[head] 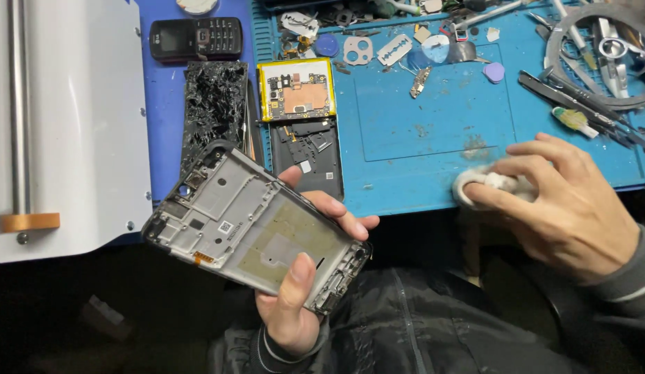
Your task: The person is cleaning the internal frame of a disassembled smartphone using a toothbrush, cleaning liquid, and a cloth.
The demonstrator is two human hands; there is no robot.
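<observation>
Left hand (295,291) grips phone frame (250,225) (thumb on top).

Left hand (295,291): raised in front of the body, palm turned up and inward, wrist low near the lap.
Left grip: closed around what it holds; the thumb (299,271) lies flat across the upper face, the other fingers (336,211) curl up from below and show along the far edge.
Left wrist: in a dark sleeve with a pale cuff line.
Right hand (568,204): stretched forward and to the left, palm down, knuckles up.
Right grip: the fingers (502,197) are long and slightly spread, their tips pinched and pressing down on a small wad.
Right forearm: enters from the lower right edge in a grey sleeve with a pale stripe.
Hands: well apart.
</observation>
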